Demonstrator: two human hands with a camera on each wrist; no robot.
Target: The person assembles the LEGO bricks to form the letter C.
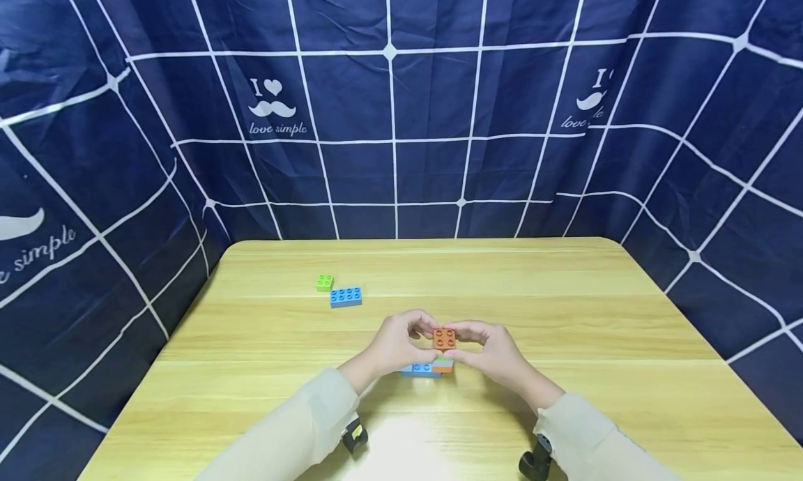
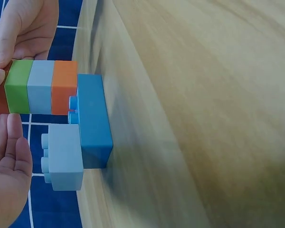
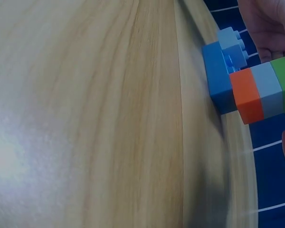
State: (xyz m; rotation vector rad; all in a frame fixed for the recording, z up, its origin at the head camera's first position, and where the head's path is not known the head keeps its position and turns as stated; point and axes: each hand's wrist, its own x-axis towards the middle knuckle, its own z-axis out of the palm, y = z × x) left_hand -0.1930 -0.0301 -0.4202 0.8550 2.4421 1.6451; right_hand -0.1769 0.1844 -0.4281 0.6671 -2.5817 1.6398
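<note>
A small reddish-orange toy building brick [image 1: 445,339] tops a short tower. Below it come a green brick [image 2: 19,86], a pale blue brick [image 2: 40,87] and an orange brick [image 2: 64,87]. That tower stands at one end of a long blue brick [image 2: 92,121] on the table; a second pale blue brick [image 2: 65,156] sits on its other end. My left hand [image 1: 396,343] pinches the reddish-orange brick from the left with thumb and fingers. From the right, my right hand [image 1: 492,352] pinches the same brick. Its sides are partly hidden by fingertips.
Farther back and to the left on the wooden table [image 1: 564,300] lie a loose lime-green brick [image 1: 324,283] and a loose blue brick [image 1: 346,298]. A dark blue curtain [image 1: 426,167] with white lines surrounds the table's back and sides.
</note>
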